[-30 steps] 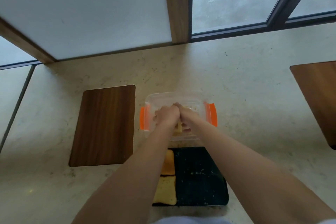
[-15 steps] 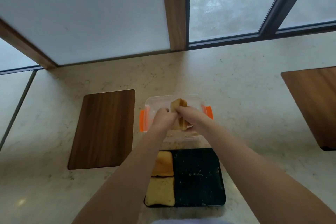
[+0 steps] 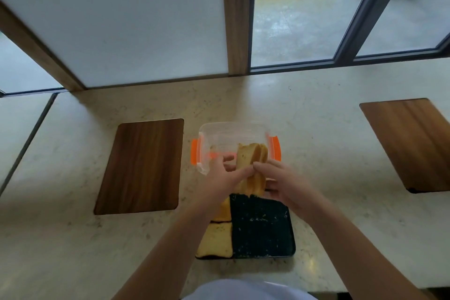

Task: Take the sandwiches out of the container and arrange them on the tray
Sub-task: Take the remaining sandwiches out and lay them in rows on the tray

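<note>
Above the gap between box (image 3: 231,133) and tray (image 3: 261,226), both hands held one sandwich (image 3: 252,165) on edge — the left hand (image 3: 222,178) pinching its near left side, the right hand (image 3: 283,184) cupping it from the right, each grip closed on the bread. Held upright between two hands, the slices were likely kept pressed together so the filling would not slide out on the way over. The box, clear with orange clips, sat just behind the tray on the worktop (image 3: 316,134), which kept the carry short. Two sandwiches (image 3: 215,242) lay flat in the tray's left column, one behind the other; the right half was bare but for crumbs — presumably the place for this one. By my reading the task was roughly midway, though whether more bread remained in the box could not be told, the hands hiding its near part. Two wooden boards (image 3: 141,165) lay off to either side, unused.
</note>
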